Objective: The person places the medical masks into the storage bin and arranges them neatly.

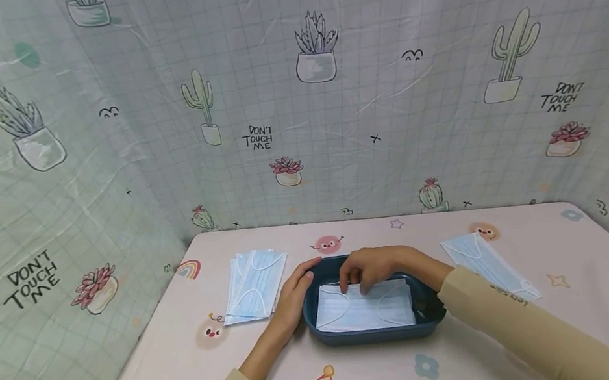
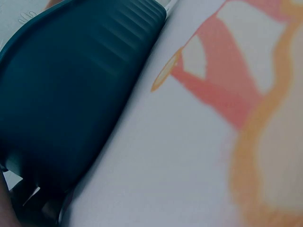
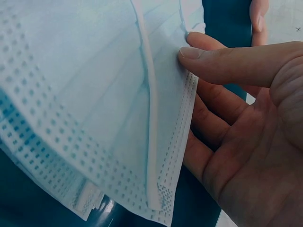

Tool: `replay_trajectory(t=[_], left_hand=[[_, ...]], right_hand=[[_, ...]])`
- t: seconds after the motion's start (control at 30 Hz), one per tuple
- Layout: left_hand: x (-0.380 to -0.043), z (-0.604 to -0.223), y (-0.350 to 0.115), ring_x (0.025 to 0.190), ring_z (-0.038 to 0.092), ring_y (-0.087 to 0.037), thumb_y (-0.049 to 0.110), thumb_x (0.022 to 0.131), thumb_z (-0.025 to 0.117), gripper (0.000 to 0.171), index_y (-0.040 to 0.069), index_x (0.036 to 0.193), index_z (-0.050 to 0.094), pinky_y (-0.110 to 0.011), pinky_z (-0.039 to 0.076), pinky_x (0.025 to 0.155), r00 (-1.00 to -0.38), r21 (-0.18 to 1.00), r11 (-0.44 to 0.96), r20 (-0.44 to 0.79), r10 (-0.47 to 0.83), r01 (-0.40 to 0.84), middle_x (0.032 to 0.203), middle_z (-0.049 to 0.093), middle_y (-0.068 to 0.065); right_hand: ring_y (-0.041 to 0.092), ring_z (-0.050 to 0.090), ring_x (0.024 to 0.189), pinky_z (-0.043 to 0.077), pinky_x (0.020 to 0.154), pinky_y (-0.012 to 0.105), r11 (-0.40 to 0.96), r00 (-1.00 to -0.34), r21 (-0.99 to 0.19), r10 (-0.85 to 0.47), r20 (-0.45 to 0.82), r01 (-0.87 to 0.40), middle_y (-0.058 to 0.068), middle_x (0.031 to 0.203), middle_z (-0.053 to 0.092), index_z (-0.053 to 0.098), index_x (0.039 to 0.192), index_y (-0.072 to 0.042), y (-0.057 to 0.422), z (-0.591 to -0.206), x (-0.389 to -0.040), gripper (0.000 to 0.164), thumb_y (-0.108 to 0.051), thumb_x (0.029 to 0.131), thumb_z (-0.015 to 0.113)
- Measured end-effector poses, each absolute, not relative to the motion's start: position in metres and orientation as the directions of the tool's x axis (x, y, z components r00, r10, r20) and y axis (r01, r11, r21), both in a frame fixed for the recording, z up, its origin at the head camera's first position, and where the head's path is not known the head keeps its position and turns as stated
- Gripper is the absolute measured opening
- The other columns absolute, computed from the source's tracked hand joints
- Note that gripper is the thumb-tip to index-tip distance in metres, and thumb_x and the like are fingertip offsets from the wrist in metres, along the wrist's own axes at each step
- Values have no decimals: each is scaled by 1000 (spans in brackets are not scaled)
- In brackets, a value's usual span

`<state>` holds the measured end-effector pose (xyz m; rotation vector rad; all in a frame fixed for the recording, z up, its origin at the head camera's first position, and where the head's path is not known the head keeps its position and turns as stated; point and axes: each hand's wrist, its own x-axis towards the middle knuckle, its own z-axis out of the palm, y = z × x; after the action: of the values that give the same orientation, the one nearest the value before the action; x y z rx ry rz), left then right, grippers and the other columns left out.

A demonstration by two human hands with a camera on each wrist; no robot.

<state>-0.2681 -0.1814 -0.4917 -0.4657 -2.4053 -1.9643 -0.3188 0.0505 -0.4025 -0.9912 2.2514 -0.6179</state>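
My right grip (image 1: 371,265) pinches the edge of a pleated face mask (image 1: 365,311) inside the blue tub (image 1: 374,336), whose rim my left grip (image 1: 289,296) holds. The mask should feel light, limp, easily creased; I'd favour that edge over the ear loop (image 3: 151,104).
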Motion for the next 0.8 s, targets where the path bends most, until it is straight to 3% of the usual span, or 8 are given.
replay_trajectory(t=[0.8], left_hand=[[-269,-493,-179,156,34,-27,27,111,40,40,23,148,56,-57,19,129,-955,959,161,197,221,235,158,51,0]], right_hand=[[12,54,80,45,69,22,614,-555,-591,-772,-311,-522,4,96,66,76,105,-11,51,-407,-321,23,4,87,72]])
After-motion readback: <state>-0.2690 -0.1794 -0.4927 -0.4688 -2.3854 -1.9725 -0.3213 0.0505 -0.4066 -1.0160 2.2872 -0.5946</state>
